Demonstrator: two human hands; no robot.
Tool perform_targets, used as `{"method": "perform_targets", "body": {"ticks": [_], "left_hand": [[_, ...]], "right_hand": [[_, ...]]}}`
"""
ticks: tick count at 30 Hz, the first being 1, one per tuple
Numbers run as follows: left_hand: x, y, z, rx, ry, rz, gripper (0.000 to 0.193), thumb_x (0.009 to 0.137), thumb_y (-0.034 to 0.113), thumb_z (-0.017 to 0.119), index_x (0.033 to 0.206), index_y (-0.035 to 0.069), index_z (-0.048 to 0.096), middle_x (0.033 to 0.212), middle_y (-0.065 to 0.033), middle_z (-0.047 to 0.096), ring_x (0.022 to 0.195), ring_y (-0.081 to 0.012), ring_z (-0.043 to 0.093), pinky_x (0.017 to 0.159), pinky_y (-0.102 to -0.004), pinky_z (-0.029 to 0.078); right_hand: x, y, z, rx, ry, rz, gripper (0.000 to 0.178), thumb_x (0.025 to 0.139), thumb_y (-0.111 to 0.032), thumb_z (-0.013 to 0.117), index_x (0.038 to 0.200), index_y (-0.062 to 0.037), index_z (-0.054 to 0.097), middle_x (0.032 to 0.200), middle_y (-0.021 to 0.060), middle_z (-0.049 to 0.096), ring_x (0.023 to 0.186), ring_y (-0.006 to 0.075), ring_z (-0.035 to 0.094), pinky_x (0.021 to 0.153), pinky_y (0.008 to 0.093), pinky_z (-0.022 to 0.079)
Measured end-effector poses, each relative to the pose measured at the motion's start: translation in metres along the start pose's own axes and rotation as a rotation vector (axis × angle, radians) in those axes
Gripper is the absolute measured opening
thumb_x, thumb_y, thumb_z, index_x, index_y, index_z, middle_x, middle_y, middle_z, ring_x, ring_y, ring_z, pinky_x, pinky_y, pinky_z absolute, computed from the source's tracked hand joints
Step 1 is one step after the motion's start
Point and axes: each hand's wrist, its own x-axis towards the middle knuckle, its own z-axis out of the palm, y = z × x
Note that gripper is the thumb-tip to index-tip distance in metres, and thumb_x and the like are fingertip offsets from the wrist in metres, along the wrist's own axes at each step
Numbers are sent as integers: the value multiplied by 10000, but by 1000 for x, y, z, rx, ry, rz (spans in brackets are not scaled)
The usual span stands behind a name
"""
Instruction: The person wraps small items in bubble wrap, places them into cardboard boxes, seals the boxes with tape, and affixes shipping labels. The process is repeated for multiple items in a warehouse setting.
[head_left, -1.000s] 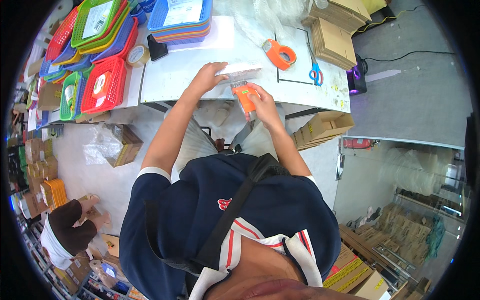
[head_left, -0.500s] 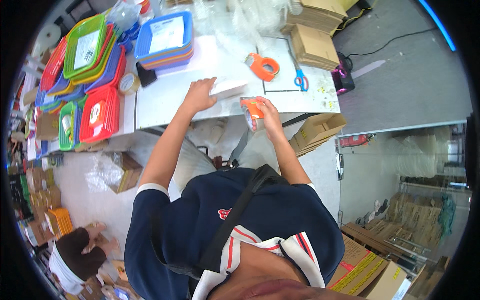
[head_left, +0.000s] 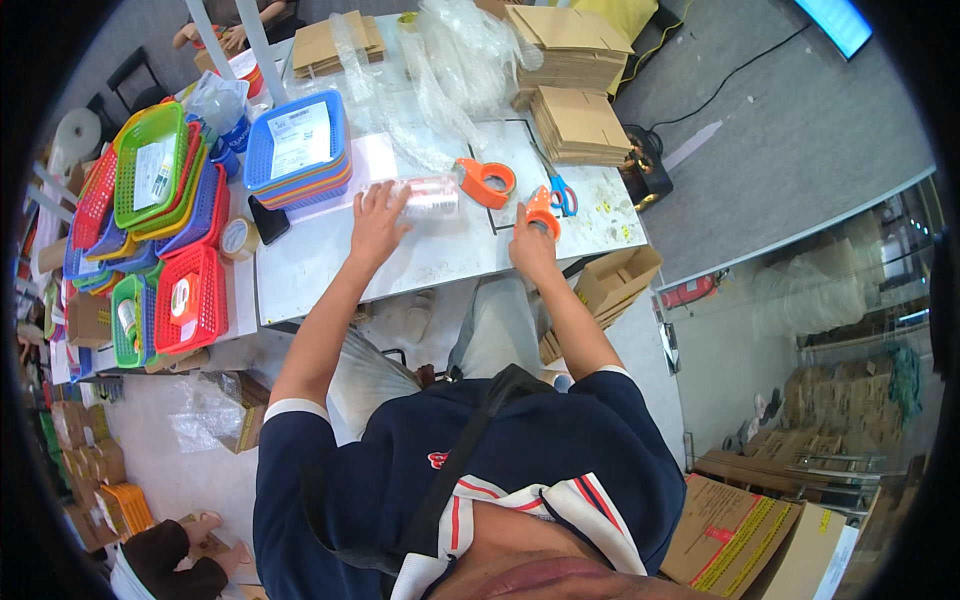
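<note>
My left hand is open on the white tabletop, fingers spread, its fingertips at the left end of a small package in clear wrap. Some red shows through the wrap. Off to the right, my right hand is closed around an orange tape dispenser, held up at the table's near side. A second orange tape dispenser lies just beyond the package's right end. Scissors with blue and red handles rest beside the dispenser in my right hand.
Stacked plastic baskets and more colourful baskets fill the left side, near a phone and a tape roll. Bubble wrap and flat cardboard boxes lie at the back. Another person's hands show at far left.
The view has shifted, with the table lower in the picture. My right hand has moved the tape dispenser rightward, away from the package. My left fingers have spread, and the package lies flatter.
</note>
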Motion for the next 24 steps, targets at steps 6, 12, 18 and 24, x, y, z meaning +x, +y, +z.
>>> {"method": "perform_targets", "body": {"ticks": [6, 12, 18, 24], "left_hand": [[-52, -16, 36, -255, -84, -139, 804, 829, 307, 794, 1532, 165, 431, 1600, -193, 332, 1467, -412, 297, 1197, -628, 187], [-104, -10, 58, -170, -20, -479, 706, 868, 343, 742, 1455, 35, 497, 1548, -242, 387, 1453, -421, 317, 1197, -617, 181], [-93, 1, 45, -187, -15, -523, 667, 879, 350, 728, 1413, 16, 512, 1523, -233, 411, 1433, -406, 347, 1207, -606, 164], [-88, 4, 37, -200, -10, -538, 613, 867, 311, 737, 1363, 13, 533, 1507, -227, 424, 1424, -405, 355, 1206, -597, 181]], "right_hand": [[24, -11, -56, 129, 264, -2, 517, 847, -286, 706, 1308, -62, 634, 1127, 222, 633, 1100, 380, 587, 957, 513, 428], [174, 62, -128, 323, 620, 34, 463, 850, -306, 710, 1261, -99, 658, 1162, 215, 624, 1138, 403, 565, 971, 534, 421], [324, 69, -170, -8, 483, 83, 467, 836, -241, 691, 1288, -129, 650, 1291, 199, 588, 1200, 391, 563, 1039, 544, 413], [400, 72, -142, -176, 420, 16, 510, 882, -158, 636, 1385, -127, 557, 1326, 186, 580, 1194, 377, 590, 966, 518, 506]]}}
